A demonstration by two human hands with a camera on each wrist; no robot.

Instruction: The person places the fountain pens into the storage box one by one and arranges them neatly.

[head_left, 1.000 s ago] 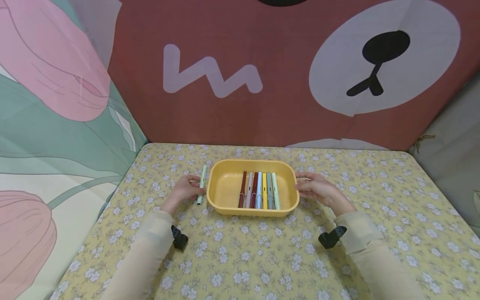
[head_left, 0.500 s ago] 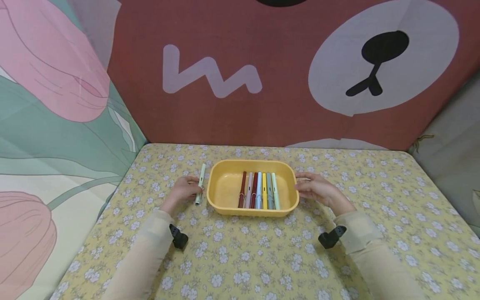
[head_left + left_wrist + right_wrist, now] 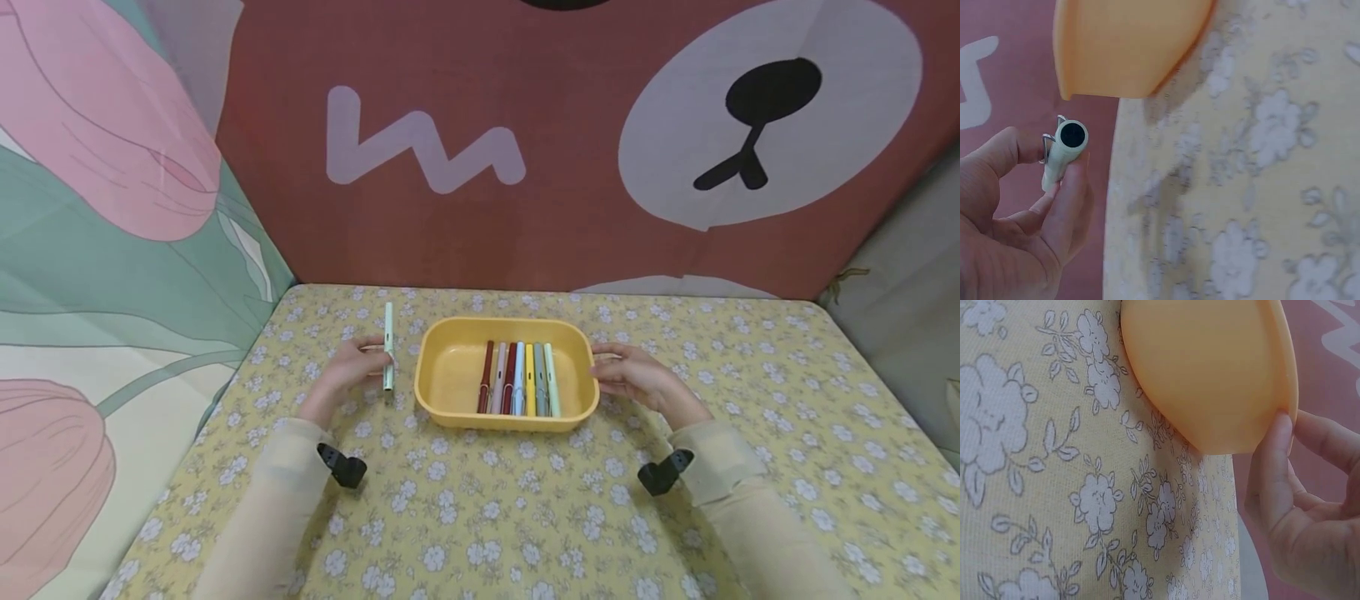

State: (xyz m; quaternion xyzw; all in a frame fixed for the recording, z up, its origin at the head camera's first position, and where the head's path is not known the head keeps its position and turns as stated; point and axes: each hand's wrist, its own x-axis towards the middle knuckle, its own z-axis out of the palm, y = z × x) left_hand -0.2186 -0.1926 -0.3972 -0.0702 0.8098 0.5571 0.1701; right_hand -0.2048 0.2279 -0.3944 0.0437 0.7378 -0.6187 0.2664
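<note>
A pale green pen (image 3: 388, 350) with a metal clip is pinched between thumb and fingers of my left hand (image 3: 347, 372), just left of the yellow tray (image 3: 450, 425). In the left wrist view, the pen's round end (image 3: 1073, 134) with its dark centre faces the camera. At the tray's right end, my right hand (image 3: 636, 377) holds the rim (image 3: 1288, 362) with thumb and fingertips. Inside the tray lies a row of pens, among them a yellow pen (image 3: 530, 379), a light blue pen (image 3: 518, 379) and a dark red pen (image 3: 486, 375).
A yellow flowered cloth (image 3: 480, 517) covers the table under the tray. Behind the table rises a reddish-brown backdrop (image 3: 480, 242) with a cartoon face, and a flower-printed panel (image 3: 112, 292) stands on the left.
My left hand has moved left and a little away from the tray with the green pen, which now points more straight away from me. The right hand and tray stay put.
</note>
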